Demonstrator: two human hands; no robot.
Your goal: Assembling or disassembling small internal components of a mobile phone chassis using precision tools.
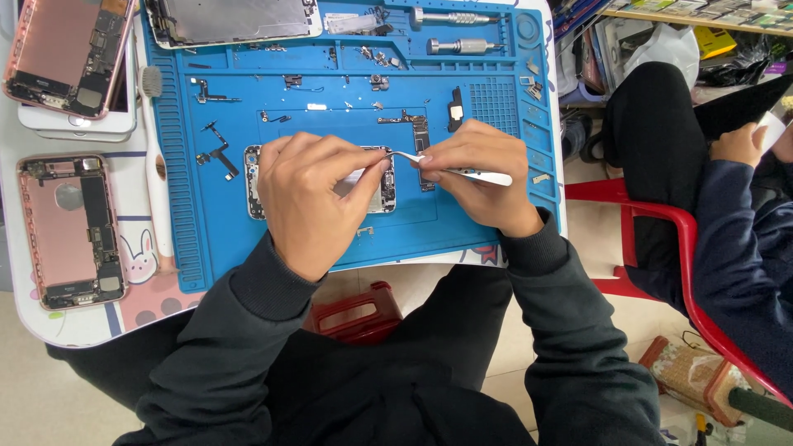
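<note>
- Right now the right hand [475, 169] pinches a pair of white tweezers [462, 171] between thumb and fingertips, its grip pressed together on the shafts; the fine tips point left toward the left hand's fingertips.
- Meanwhile the left hand [310, 198] arches over an opened phone chassis [382, 188], its fingers curled and drawn together on the frame near the tweezer tips; whether they also hold some small part cannot be told.
- The chassis lies flat near the middle of the blue repair mat [487, 239], mostly hidden under the left hand.
- It looks light and stiff, but the exposed boards and thin flex cables inside are probably fragile; the outer metal edges seem the safe place to hold it, and any tiny part is best taken by the tweezer tips.
- Both wrists rest low at the mat's near edge, dark sleeves angling inward from the body, hands almost touching.
- Around them lie loose screws and small components [216, 153] scattered on the mat, two metal screwdriver handles [458, 45] at its far edge, and a display panel [235, 18].
- On the bench [83, 322] to the left lie two pink phone housings [70, 231], opened.
- At the right another person's dark sleeve [739, 248] shows above a red chair [652, 219].
</note>
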